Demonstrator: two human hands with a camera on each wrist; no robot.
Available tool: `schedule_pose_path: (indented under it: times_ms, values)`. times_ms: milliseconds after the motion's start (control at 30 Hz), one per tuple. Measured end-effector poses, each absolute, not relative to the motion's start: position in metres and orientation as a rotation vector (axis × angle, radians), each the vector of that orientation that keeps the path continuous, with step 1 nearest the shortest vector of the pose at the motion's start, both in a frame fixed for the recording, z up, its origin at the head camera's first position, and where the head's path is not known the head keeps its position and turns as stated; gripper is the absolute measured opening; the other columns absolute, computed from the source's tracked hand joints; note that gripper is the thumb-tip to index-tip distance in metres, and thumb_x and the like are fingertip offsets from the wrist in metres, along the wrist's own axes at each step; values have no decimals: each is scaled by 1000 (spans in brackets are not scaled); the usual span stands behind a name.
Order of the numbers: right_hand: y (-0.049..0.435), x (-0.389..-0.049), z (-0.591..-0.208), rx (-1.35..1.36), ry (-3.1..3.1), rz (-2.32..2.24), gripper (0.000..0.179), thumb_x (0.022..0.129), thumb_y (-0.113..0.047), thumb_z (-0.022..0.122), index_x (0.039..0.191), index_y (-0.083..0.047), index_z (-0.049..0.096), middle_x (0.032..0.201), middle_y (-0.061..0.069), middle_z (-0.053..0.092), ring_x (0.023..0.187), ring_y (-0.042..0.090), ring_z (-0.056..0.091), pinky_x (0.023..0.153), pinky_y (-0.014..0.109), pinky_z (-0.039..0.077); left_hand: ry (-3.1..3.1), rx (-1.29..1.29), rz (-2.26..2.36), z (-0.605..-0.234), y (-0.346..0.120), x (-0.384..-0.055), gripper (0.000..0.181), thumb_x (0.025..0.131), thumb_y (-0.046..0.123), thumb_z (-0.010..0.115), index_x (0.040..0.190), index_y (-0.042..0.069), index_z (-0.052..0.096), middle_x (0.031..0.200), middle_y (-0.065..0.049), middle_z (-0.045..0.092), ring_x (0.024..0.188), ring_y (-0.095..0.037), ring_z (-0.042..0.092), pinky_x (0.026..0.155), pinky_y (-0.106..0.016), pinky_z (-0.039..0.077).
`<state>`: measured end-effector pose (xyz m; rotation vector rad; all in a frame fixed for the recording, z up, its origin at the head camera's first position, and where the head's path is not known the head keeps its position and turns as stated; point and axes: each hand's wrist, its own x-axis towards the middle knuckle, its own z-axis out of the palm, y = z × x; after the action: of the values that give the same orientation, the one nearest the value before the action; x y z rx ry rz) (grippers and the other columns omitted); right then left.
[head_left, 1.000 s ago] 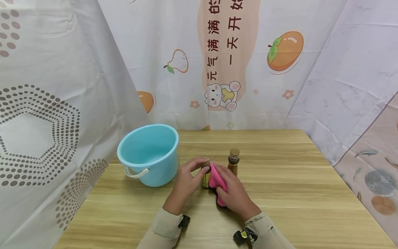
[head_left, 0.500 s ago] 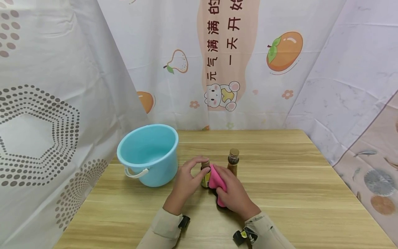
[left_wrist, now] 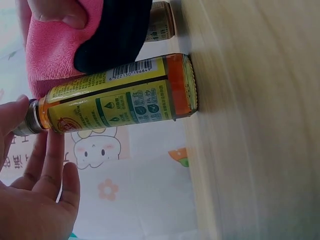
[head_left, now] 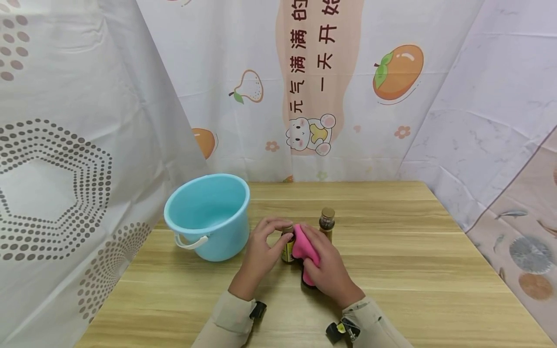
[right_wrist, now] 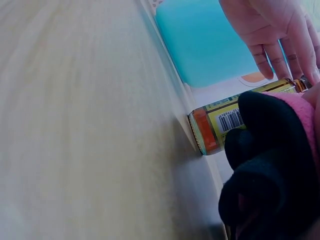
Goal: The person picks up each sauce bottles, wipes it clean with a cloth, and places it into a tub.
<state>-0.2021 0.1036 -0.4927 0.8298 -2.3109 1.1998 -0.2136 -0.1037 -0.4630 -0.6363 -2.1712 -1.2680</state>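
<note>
A glass bottle with a yellow-green label and orange contents stands upright on the wooden table. Thumb and fingers of my left hand pinch it at the cap. My right hand grips a bunched cloth, pink and fluffy on one side, black on the other. In the left wrist view the cloth lies against the bottle's side, over the upper label. Its black side hangs in folds in the right wrist view and covers part of the label.
Just behind my right hand stands a second bottle with a gold-brown cap, its lower part hidden. A light blue bucket with a white handle is at the left. A printed curtain hangs behind the table.
My right hand and the cloth have shifted slightly up along the bottle, toward its neck. The left hand stays at the cap, and the bottle keeps its place.
</note>
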Motion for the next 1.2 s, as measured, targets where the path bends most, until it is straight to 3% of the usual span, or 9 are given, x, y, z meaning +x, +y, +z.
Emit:
schedule_pose_path:
  times_ms: [167,500,1200]
  values:
    - [104,-203,-494,825,-2332,1203,82,83,3,66,159,-19,43,157,2,49,134,20,55,104,45,53,-2173,-642,-1281,-462,-104,-213,24,96,19,76,119,23,75,123,6,68,106,-13,67,92,-47,57]
    - [102,-202,-495,792,-2394,1205,85,82,5,69,158,-23,44,154,-3,51,122,15,59,96,44,56,-2155,-663,-1229,-462,-105,-215,25,95,18,77,120,23,75,122,8,68,104,-9,69,92,-32,59]
    - [103,-204,-497,748,-2607,1180,80,86,-3,72,159,-20,43,150,-2,54,125,15,59,104,45,53,-2202,-641,-1256,-457,-107,-210,24,96,22,76,121,20,75,120,9,69,105,-7,70,93,-35,60]
